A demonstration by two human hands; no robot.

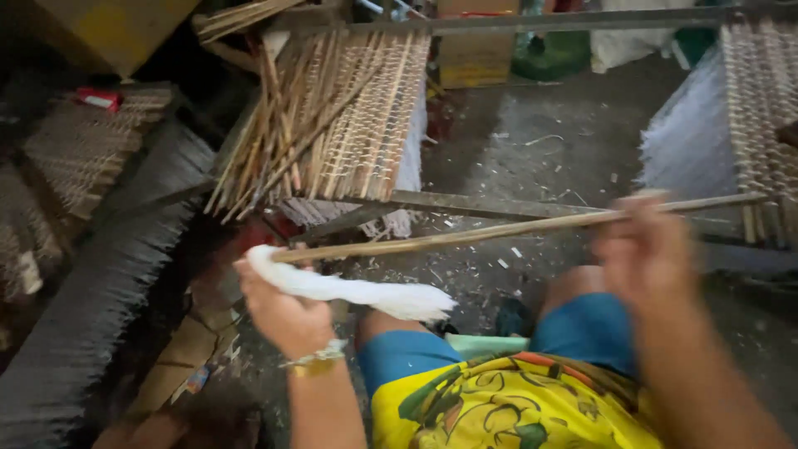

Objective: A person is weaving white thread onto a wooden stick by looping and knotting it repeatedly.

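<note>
Left hand (283, 312) clamped on white fibre bundle (349, 291); right hand (644, 249), blurred, closed around long stick (499, 231).
Below stick: littered concrete floor (532, 150); beyond it, stick rack (349, 116).

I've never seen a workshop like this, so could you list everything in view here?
long stick: one, tan, held across the lap between both hands
white tuft: one, white, in the left hand at the stick's end
loose sticks: a pile, tan, on the frame ahead
woven stick panels: several, tan, ahead, right and left
metal frame bar: grey, under the panels
cardboard box: one, brown, top centre
left hand: grip shut on white tuft
right hand: blurred, shut on long stick
</note>
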